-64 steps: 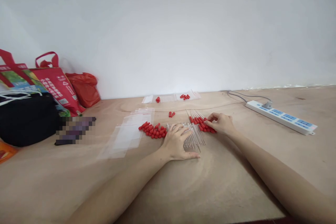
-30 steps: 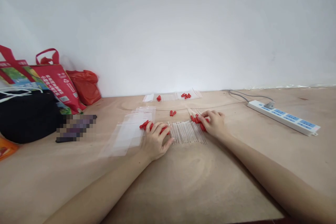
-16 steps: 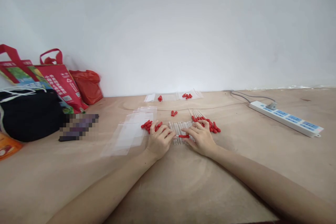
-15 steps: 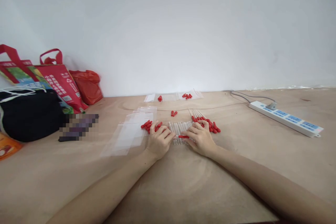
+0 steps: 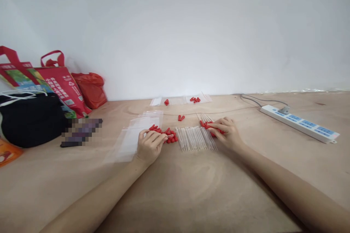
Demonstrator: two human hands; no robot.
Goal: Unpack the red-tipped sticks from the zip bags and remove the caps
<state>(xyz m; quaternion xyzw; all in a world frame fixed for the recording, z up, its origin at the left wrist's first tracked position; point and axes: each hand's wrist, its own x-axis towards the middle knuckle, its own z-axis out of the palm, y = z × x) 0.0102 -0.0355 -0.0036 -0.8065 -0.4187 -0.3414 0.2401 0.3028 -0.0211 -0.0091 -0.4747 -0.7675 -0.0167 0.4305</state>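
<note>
My left hand (image 5: 150,146) is closed on a thin glass dropper tube (image 5: 170,135), whose end sticks out past the fingertips. Just behind it lies a pile of red rubber bulbs (image 5: 171,139). My right hand (image 5: 228,133) pinches a red rubber bulb (image 5: 209,126) at a heap of droppers with red bulbs on; their pale tubes (image 5: 201,116) point away. The fingers hide part of this heap, and I cannot tell whether the pinched bulb has a tube in it. Between my hands, a row of bare glass tubes (image 5: 194,139) lies side by side on the wooden table (image 5: 202,185).
Clear zip bags (image 5: 136,134) lie left of the bulbs. Two red bulbs (image 5: 181,118) lie apart behind the tubes. Farther back are bags with red bulbs (image 5: 195,99). A power strip (image 5: 298,122) is at right; carry bags (image 5: 61,83) and a black pouch (image 5: 30,118) stand left.
My hands have parted from over the tube row, where they met at a red bulb. The left moved left to the loose bulbs, the right moved right to the heap of droppers.
</note>
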